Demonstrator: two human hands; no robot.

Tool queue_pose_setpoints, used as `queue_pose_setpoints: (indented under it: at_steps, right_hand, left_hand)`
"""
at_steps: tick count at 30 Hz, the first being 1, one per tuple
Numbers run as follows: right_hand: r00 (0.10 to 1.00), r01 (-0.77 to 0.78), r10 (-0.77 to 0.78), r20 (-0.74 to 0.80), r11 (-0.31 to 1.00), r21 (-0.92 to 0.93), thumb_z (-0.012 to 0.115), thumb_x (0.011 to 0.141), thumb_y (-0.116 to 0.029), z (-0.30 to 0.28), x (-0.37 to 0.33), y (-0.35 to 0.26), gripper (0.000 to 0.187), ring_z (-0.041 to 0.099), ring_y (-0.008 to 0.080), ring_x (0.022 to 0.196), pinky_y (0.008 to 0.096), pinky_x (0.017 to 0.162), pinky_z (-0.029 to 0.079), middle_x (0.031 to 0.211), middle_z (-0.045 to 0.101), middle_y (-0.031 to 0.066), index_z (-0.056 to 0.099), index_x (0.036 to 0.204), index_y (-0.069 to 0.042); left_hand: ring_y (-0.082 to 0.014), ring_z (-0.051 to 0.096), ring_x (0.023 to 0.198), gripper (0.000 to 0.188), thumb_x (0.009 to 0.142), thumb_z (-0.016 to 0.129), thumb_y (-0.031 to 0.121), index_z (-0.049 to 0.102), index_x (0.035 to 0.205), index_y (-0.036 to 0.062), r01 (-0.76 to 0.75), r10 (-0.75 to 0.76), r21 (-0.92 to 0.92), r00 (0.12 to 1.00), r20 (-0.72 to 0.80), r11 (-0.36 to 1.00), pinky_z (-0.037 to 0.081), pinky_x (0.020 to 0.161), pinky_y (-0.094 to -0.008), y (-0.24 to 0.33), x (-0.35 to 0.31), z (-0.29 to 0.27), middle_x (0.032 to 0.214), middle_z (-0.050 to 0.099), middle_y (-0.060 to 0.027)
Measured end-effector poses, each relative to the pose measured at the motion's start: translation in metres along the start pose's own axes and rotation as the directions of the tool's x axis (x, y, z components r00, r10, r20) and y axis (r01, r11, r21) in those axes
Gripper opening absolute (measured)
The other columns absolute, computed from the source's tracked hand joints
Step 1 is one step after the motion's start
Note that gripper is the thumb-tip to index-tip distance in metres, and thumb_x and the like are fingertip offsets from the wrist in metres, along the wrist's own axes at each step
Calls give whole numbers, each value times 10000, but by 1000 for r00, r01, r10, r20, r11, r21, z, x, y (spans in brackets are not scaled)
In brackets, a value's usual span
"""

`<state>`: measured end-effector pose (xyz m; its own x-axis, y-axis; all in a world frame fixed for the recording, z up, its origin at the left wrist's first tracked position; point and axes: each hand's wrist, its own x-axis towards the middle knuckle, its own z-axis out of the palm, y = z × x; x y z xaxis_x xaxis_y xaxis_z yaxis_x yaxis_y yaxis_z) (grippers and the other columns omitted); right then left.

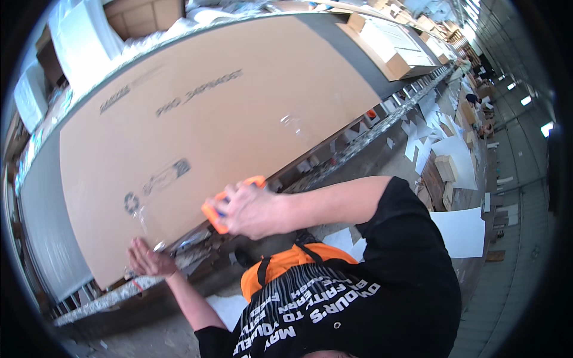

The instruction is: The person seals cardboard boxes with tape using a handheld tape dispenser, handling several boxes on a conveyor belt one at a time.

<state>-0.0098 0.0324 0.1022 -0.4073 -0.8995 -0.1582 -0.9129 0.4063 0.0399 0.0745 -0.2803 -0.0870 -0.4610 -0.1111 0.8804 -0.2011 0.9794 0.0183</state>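
A large flat cardboard box [209,131] with dark print lies lengthwise on the roller conveyor. My right hand [250,209] is wrapped round an orange tape dispenser [215,218] with a blue part, held over the box's near edge. Farther left, my left hand [149,259] has its fingers stretched out against that same edge. Beside its fingertips a strip of clear tape [141,222] runs over the top and down to the edge. Another piece of clear tape [292,124] shows nearer the box's right end.
The conveyor's metal rail [113,296] runs along the box's near side. An open carton of white panels [394,45] stands farther along the line. White sheets [456,158] and wood offcuts litter the floor at right. Wrapped white bundles [83,45] stand at far left. People are in the distance.
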Motion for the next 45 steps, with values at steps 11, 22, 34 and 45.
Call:
queue_pose_setpoints:
  at_steps: [11,22,34,45]
  right_hand:
    - [870,-394,415,266,910,-132,783,659,-181,39,-297,240,471,609,276,1107,435,931,510,1419,524,49,747,1116,-289]
    - [942,-327,334,39,936,-127,779,661,-149,68,-364,290,426,618,275,1030,399,846,508,1384,557,66,769,1075,-249]
    - [707,592,453,542,40,-805,700,593,-161,122,-237,185,369,646,257,821,360,493,382,1010,697,102,744,952,-92]
    - [123,254,290,949,915,-313,678,826,-449,173,-437,220,506,598,266,1242,579,999,378,1277,683,43,713,1264,-198]
  left_hand:
    - [-352,260,1497,593,1070,296,374,383,1512,-11,35,-143,181,765,628,983,100,1254,-449,-21,8,-25,1589,361,-172]
    - [-335,103,1546,848,1010,376,587,210,1558,-38,-364,699,-600,302,648,713,69,1264,-447,515,116,36,1650,196,-179]
    - [-361,153,1536,715,985,420,371,247,1550,-33,-365,672,-564,382,635,741,71,1259,-495,553,95,60,1638,227,-208]
    - [-375,394,1436,571,994,463,196,375,1496,-60,-334,541,-460,707,456,823,285,1208,-477,467,60,49,1586,332,-241]
